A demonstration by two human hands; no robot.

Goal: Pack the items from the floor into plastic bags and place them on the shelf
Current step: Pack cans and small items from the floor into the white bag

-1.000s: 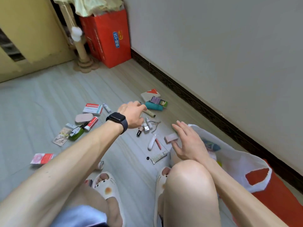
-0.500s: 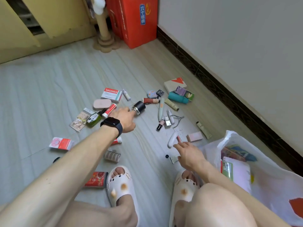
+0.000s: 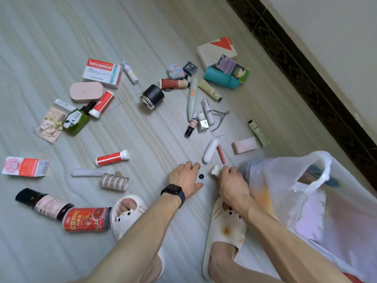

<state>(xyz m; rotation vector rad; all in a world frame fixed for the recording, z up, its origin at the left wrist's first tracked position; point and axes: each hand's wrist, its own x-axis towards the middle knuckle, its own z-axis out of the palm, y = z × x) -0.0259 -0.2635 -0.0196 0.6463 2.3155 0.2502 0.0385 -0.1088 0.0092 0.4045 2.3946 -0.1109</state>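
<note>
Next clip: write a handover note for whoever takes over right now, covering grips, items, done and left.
Left grip: empty, resting on the floor by a dark cap.
Right grip: holds a small tube beside the bag.
Done: some items are in the bag.
Left: bag the many items on the floor, such as the red can and black jar, then shelve; no shelf in view.

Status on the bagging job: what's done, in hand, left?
Early. Done: a few items show through the plastic bag. In hand: the right hand pinches a small white tube beside the bag; the left hand rests open on the floor by a small dark cap. Left: most items lie loose, such as the black jar, red can and medicine box. No shelf in view.
</note>
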